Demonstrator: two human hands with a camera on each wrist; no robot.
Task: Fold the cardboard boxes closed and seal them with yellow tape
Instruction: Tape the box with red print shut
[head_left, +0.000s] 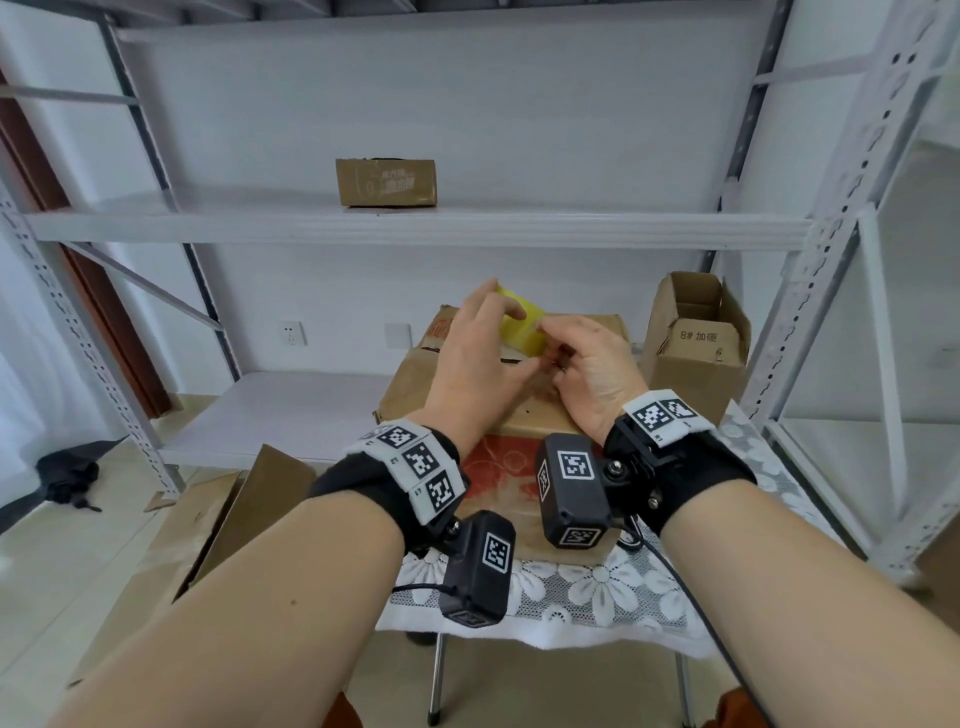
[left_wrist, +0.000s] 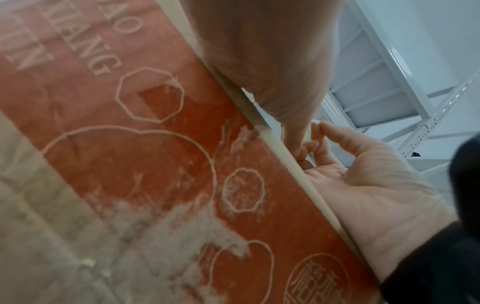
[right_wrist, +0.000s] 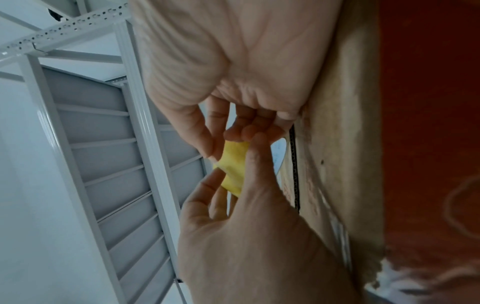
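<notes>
Both hands, left hand (head_left: 475, 358) and right hand (head_left: 592, 364), pinch the yellow tape roll (head_left: 522, 325) over the big cardboard box (head_left: 519, 421); open small box (head_left: 696, 338) beside it, another box (head_left: 385, 182) on the shelf (head_left: 415, 228).

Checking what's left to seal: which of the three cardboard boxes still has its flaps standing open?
The small box right of the hands, marked "8#", flaps up. The big box under both hands is folded shut; the shelf box looks closed.
</notes>
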